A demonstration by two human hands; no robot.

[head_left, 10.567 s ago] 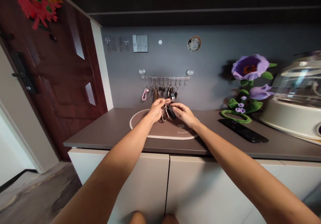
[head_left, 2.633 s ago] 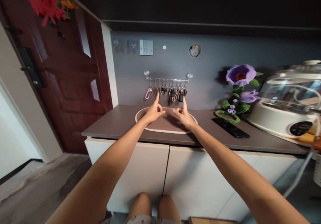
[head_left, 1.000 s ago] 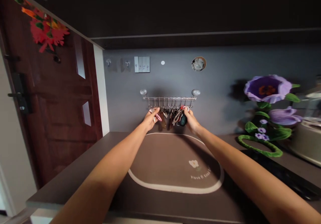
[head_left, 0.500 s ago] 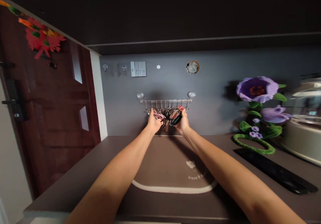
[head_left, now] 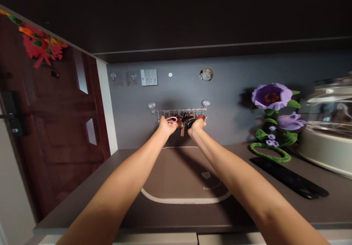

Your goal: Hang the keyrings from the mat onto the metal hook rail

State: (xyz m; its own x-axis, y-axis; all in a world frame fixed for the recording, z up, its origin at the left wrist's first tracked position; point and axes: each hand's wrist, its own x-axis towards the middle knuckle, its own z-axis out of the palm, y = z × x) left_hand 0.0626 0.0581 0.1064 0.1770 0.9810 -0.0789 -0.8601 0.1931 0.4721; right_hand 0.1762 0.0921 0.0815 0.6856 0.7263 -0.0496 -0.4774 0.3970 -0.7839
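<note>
A chrome hook rail (head_left: 178,110) is fixed to the grey wall, with several key bunches (head_left: 184,121) hanging from it. My left hand (head_left: 166,126) is closed round the bunch with the pink loop (head_left: 172,119) at the rail's left end. My right hand (head_left: 197,125) is closed round the dark key fob and red-tagged keys at the right end. Both hands have pushed the bunches together and lifted them up against the rail. A brown key hangs down between the two hands.
A brown oval mat (head_left: 181,173) lies on the dark counter (head_left: 96,190) below the rail. A purple knitted flower (head_left: 272,113), a black phone (head_left: 288,177) and a white appliance (head_left: 327,127) stand at the right. A dark red door (head_left: 49,120) is at the left.
My hands left the counter mat, reached up to the rail and gathered the hanging keys from both ends. In the last half second they lifted the bunches higher.
</note>
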